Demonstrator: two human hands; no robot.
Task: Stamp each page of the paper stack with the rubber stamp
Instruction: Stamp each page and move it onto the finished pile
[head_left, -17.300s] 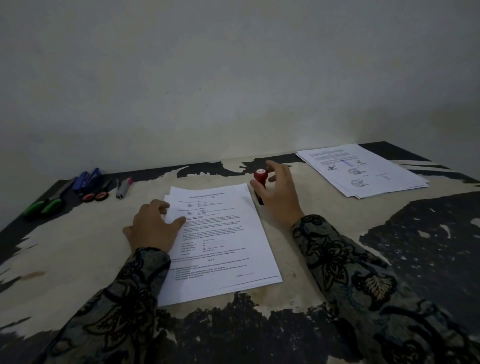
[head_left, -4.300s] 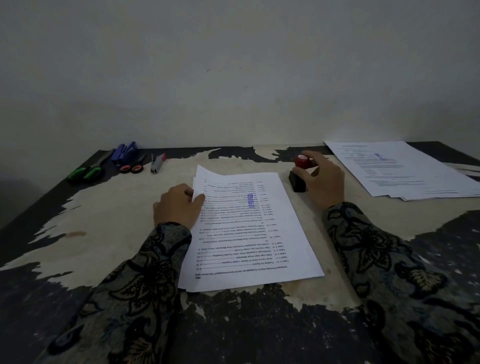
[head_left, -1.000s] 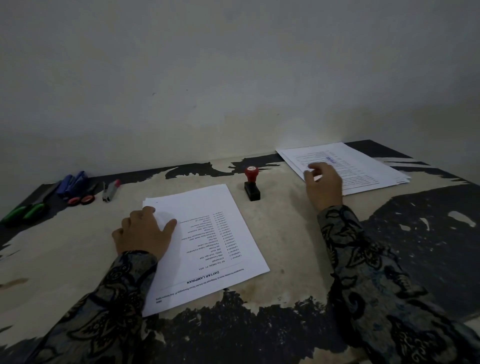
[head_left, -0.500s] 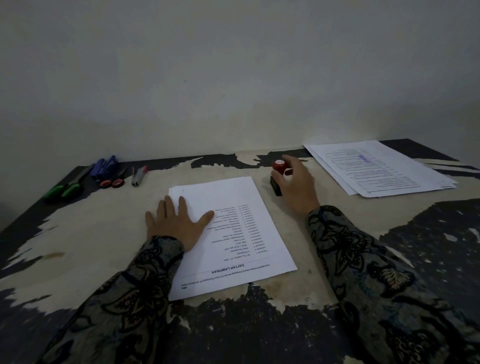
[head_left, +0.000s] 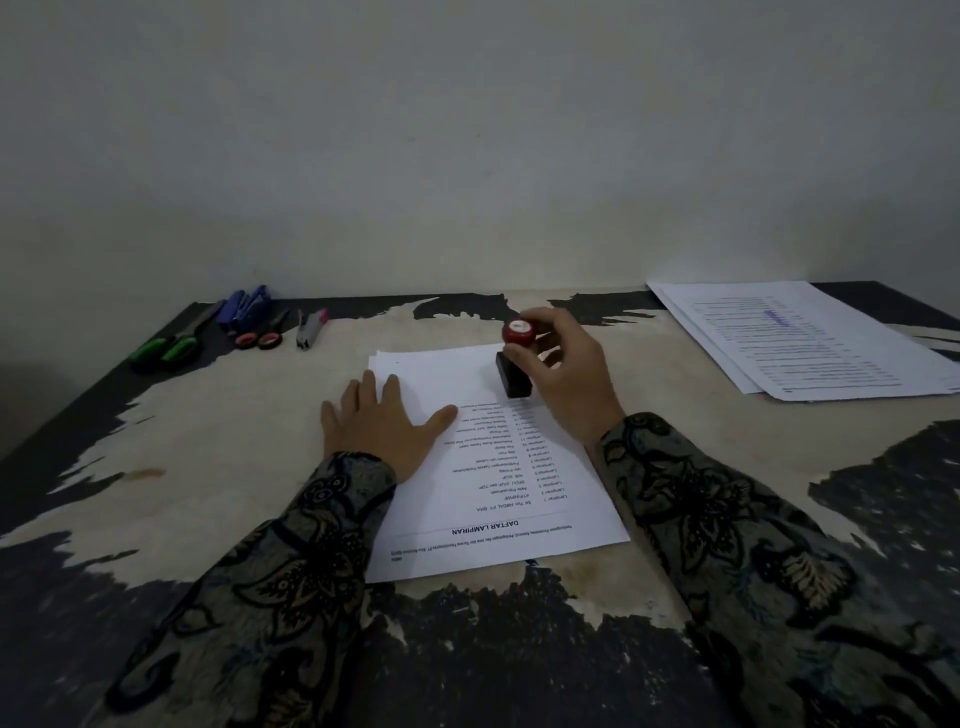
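Two hands at work on your worn, peeling dark table (head_left: 156, 457). Your left hand (head_left: 382, 431) lies flat, fingers spread, holding nothing, pinning the white printed paper stack (head_left: 498, 483) at its left edge. Your right hand (head_left: 563, 374) closes thumb and fingers round the red-knobbed black rubber stamp (head_left: 514, 364), which stands over the sheet's far end; whether its base touches the paper cannot be told. Second pile of printed white pages (head_left: 810, 343): far right, well apart.
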